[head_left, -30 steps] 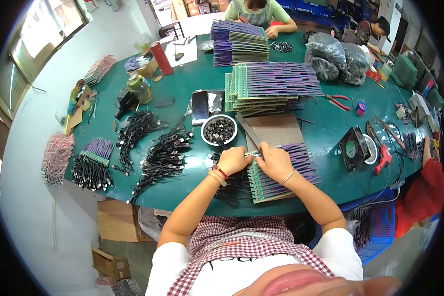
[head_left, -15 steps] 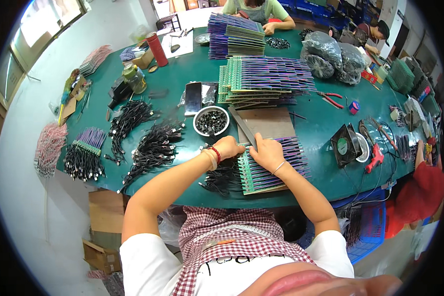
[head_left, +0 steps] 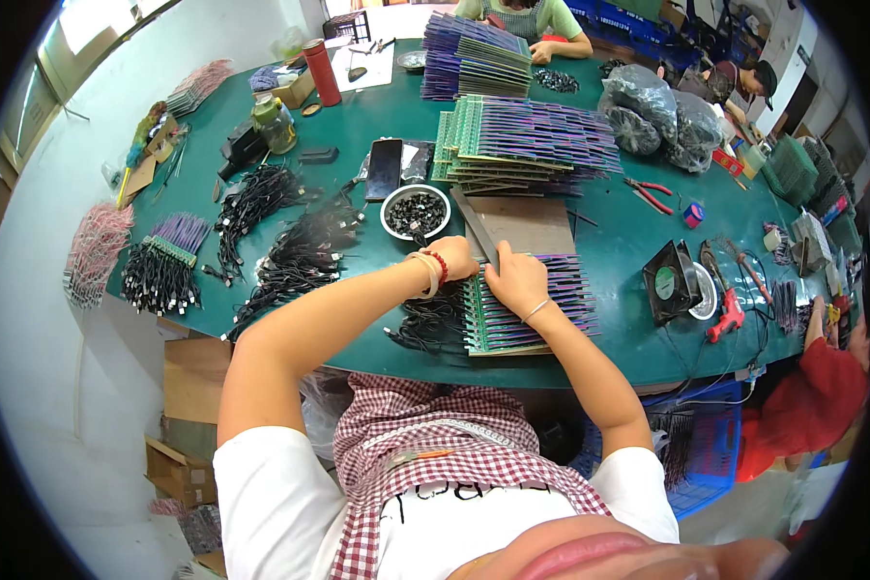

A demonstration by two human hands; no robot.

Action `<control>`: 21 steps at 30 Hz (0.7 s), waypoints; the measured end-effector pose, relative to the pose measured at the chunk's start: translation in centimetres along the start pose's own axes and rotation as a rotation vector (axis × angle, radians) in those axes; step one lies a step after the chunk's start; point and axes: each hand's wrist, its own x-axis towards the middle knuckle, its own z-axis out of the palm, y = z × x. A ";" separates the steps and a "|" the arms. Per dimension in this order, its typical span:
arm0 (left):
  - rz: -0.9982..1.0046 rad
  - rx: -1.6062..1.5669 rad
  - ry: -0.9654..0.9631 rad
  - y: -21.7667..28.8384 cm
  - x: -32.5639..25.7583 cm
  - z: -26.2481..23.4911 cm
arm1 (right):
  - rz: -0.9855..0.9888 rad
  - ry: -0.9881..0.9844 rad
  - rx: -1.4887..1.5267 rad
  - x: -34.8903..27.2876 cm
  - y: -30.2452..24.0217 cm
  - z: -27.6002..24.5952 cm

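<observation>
Head view: fingertips too small to read, grip can't tell. Left hand [head_left: 451,257] and right hand [head_left: 515,280] rest on circuit-board panel [head_left: 532,309], just below white bowl [head_left: 416,211].

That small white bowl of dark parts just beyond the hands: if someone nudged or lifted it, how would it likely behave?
The white bowl looks low and wide, so a nudge would probably slide it across the green table rather than tip it. It is heaped with small loose dark parts, so it is likely heavy for its size, and a tilted lift could spill them.
</observation>
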 end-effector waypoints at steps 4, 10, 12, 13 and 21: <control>0.054 -0.068 -0.189 -3.0 1.3 1.1 | -0.019 -0.047 0.026 -0.4 -0.4 -0.1; 0.062 -0.121 -0.047 -2.0 -2.2 1.2 | -0.081 -0.531 0.082 -0.7 -0.2 -4.1; -0.003 -0.170 -0.224 -0.6 -1.7 0.0 | -0.051 -0.571 0.052 -0.4 -0.3 -4.3; -0.018 -0.168 -0.173 0.0 -2.0 -0.2 | -0.063 -0.577 0.047 -0.2 -0.3 -4.4; -0.002 0.181 -0.274 3.3 -1.8 -1.9 | 0.002 -0.608 0.024 0.1 -0.9 -4.4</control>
